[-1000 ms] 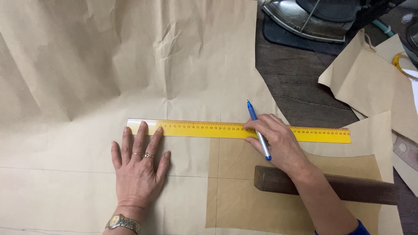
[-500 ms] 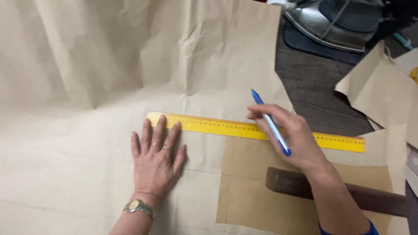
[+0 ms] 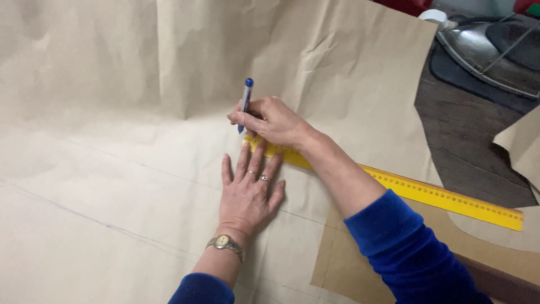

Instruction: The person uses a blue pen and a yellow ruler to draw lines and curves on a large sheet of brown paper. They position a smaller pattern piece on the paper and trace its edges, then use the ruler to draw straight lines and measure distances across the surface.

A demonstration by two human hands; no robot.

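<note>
The pen (image 3: 246, 103) sits just above the middle of the frame, blue, standing nearly upright with its tip down at the top edge of the yellow ruler (image 3: 444, 197). I read this as the marking step: a line or tick being put on the brown paper (image 3: 112, 169) at the ruler's left end. As I judge it, the next stroke needs the ruler pinned flat and the pen tip kept tight against its edge.

My right hand (image 3: 273, 121) has its fingers closed around the pen, wrist bent, forearm coming in from the lower right in a blue sleeve (image 3: 405, 247) and crossing over the ruler. My left hand (image 3: 250, 188) lies flat with fingers spread, fingertips pressing the ruler's left end, gripping nothing; a wristwatch (image 3: 225, 243) shows below it. A darker paper piece (image 3: 349, 264) lies lower right, and an iron (image 3: 486, 48) rests in the upper right corner.
</note>
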